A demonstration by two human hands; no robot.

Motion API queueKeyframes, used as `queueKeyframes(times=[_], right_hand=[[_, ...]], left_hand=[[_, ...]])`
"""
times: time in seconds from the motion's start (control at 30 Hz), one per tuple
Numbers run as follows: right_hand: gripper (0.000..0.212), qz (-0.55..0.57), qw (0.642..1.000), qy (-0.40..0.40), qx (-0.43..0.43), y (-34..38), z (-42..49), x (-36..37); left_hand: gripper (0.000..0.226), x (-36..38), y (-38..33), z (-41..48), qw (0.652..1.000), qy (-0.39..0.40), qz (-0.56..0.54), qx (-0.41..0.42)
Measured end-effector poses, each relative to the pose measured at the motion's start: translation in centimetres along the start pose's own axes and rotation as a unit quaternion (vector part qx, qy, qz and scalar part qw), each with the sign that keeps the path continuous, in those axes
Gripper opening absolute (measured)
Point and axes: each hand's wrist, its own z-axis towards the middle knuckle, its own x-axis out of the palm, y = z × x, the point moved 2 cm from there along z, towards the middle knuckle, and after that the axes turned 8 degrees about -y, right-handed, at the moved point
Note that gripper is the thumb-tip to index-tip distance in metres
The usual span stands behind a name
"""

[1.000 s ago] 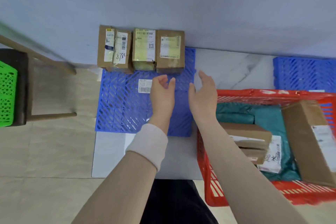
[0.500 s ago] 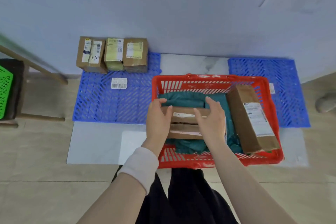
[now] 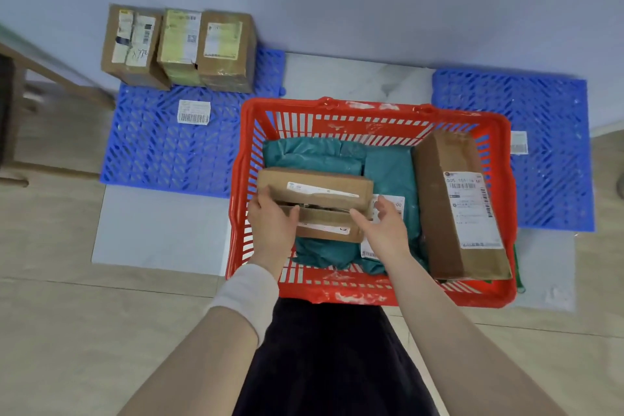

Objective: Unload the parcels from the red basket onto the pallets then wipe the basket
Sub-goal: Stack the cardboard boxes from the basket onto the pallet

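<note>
The red basket stands on the floor between two blue pallets. Inside it lie teal poly bags, a long brown box along the right wall, and two flat brown boxes stacked in the middle. My left hand grips the left end of the flat boxes, thumb on the near face. At their right end, my right hand has its thumb on the lower box and its fingers reaching round the corner. Three taped boxes stand in a row at the back of the left pallet.
The right pallet carries only a small label at its left edge. A barcode label lies on the left pallet. A wall runs close behind everything. Wooden furniture legs stand at the far left. A pale board covers the floor under the pallets.
My hands have moved from above the left pallet to the basket and closed on the ends of the flat boxes. The view has swung right and nearer to the basket.
</note>
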Motion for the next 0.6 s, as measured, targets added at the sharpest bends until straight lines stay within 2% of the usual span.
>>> queueKeyframes(times=[0.13,0.27,0.47,0.6], right_hand=[[0.06,0.033,0.999,0.033,-0.005,0.0,1.8,1.4],[0.067,0.059,0.998,0.02,0.002,0.1,2.0,1.2],[0.066,0.125,0.992,0.013,0.025,-0.1,0.2,-1.0],[0.045,0.144,0.989,0.019,0.016,-0.2,-1.3,-1.8]], left_hand=[[0.07,1.4,0.1,0.3,0.999,-0.021,-0.007,-0.034],[0.072,1.1,-0.4,0.1,0.998,-0.043,-0.011,-0.044],[0.071,-0.5,-2.2,-1.6,0.998,-0.05,-0.021,-0.019],[0.071,-1.9,-3.4,-2.4,0.996,-0.071,-0.052,0.005]])
